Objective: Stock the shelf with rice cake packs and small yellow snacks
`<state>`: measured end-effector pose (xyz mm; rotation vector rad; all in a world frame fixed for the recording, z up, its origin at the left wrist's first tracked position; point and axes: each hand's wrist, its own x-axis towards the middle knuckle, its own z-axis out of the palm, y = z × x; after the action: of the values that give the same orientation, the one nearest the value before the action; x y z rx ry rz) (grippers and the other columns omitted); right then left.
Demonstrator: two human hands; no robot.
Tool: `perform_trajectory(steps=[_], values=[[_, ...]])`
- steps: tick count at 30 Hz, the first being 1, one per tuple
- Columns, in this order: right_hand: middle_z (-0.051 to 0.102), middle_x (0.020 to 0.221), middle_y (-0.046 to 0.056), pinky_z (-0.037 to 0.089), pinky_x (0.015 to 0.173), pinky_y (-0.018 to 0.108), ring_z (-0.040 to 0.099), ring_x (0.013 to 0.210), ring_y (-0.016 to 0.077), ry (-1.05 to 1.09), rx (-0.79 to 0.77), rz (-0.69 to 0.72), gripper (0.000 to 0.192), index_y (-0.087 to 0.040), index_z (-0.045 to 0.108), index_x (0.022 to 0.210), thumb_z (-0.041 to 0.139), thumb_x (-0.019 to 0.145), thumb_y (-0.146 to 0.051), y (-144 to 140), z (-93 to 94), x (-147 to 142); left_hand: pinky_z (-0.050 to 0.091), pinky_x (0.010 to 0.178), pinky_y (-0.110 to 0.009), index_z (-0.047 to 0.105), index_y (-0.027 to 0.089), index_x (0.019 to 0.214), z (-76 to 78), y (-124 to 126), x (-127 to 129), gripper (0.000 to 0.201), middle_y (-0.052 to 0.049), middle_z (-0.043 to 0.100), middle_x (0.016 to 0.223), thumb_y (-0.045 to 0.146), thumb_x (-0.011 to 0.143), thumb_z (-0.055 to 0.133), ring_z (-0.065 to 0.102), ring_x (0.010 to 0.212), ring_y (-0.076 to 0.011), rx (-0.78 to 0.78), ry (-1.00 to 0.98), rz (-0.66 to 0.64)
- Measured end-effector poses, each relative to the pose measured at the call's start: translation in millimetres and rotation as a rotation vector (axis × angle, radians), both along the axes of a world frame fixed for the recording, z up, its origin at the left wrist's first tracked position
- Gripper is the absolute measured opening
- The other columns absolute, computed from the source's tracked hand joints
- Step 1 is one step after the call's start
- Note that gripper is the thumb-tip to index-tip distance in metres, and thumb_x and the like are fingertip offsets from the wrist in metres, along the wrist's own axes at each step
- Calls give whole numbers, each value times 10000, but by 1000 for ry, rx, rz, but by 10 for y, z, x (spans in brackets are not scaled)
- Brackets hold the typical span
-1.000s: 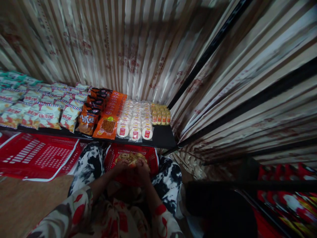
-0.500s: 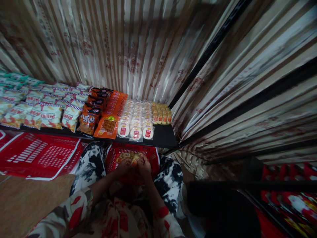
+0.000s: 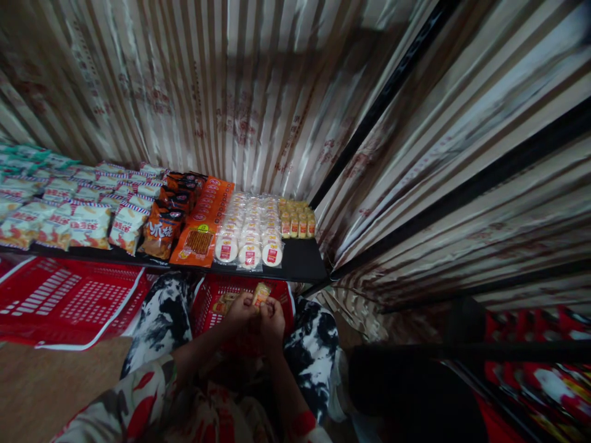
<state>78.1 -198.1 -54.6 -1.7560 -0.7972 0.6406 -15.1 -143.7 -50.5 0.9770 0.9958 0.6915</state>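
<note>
Both hands meet over a red basket (image 3: 210,294) that rests between my knees. My left hand (image 3: 240,312) and my right hand (image 3: 273,317) together grip a small yellow snack pack (image 3: 261,293), which sticks up above the fingers. More yellow packs (image 3: 224,304) lie inside the basket. Just beyond it runs a low black shelf (image 3: 302,263) with a short row of the same yellow packs (image 3: 297,223) at its right end.
The shelf also carries round white cakes (image 3: 249,232), an orange pack row (image 3: 202,225), dark orange bags (image 3: 162,220) and pale striped bags (image 3: 78,209). A flat red basket (image 3: 64,294) lies at the left. Striped curtains hang behind and to the right.
My hands have lifted a yellow pack out of the basket, so it now stands clear above my fingers. The view has shifted slightly downward.
</note>
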Motion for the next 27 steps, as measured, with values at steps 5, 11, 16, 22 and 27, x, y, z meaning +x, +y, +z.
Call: perform_trajectory(steps=[5,11,16,22,27], values=[[641,964,94,516,732,291,645,812,197,1,12,-76,329,-190,551,952,494,752,-445,0,135,78,451,602,-215,596,137,858,98,44,104,204,-11,620,751,138,656,570,567,652,-116,44,42,-64],[631,972,112,510,739,303,627,812,201,-66,19,-117,378,-168,567,984,464,779,-468,4,261,223,487,663,-249,673,141,958,186,102,217,279,-99,624,1027,289,776,522,599,851,-183,198,217,-118],[611,987,121,516,757,307,624,812,197,-98,58,-152,408,-151,564,1015,482,786,-478,26,339,314,474,774,-282,675,141,956,283,134,350,299,-109,615,1037,305,816,468,578,931,-206,272,243,-177],[576,1045,120,514,813,343,617,899,221,-161,76,-187,465,-152,563,1080,551,758,-488,67,372,396,431,894,-276,630,156,851,512,155,511,281,-65,605,941,247,868,365,531,946,-170,378,329,-244],[566,1061,154,490,854,384,589,946,256,-252,84,-208,504,-131,562,1115,531,761,-489,118,370,479,426,899,-283,601,172,807,593,184,650,280,-53,596,903,250,878,341,528,901,-163,426,354,-258]])
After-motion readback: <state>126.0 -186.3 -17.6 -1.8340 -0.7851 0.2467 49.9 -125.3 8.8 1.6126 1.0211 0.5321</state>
